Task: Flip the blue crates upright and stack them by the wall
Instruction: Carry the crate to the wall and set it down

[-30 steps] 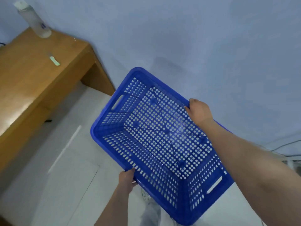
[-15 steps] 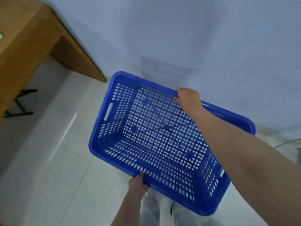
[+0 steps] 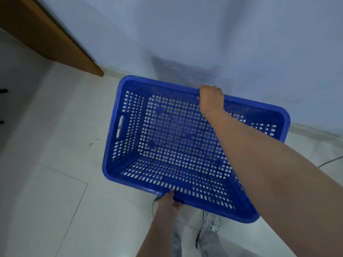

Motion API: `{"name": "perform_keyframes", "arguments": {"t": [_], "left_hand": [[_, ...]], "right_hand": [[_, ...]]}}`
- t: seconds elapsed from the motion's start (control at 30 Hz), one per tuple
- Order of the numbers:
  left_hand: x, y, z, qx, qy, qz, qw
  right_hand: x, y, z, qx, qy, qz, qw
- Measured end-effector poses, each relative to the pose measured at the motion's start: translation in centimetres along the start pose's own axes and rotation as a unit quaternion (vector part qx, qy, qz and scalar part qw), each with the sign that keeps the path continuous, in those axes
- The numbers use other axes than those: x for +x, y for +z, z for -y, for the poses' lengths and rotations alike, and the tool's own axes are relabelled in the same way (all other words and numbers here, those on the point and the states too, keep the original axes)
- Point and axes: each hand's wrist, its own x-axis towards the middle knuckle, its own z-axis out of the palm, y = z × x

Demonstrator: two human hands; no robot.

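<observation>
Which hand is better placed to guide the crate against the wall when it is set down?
Probably the right hand: its grip is on the far rim of the blue crate, beside the wall. The left hand holds the near rim.

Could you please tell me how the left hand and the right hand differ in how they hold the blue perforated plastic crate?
The left hand grips the near long rim; the right hand grips the far rim by the wall. The right arm reaches across the open blue perforated plastic crate; the left arm stays outside it. Both hands are closed on the rim.
</observation>
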Motion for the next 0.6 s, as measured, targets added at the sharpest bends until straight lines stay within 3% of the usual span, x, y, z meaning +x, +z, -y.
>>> {"name": "perform_keyframes", "arguments": {"t": [0.6], "left_hand": [[11.5,3.1,-0.6,0.022,0.012,-0.03,0.999]], "right_hand": [[4.9,11.5,-2.3,0.011,0.037,0.04,0.998]]}}
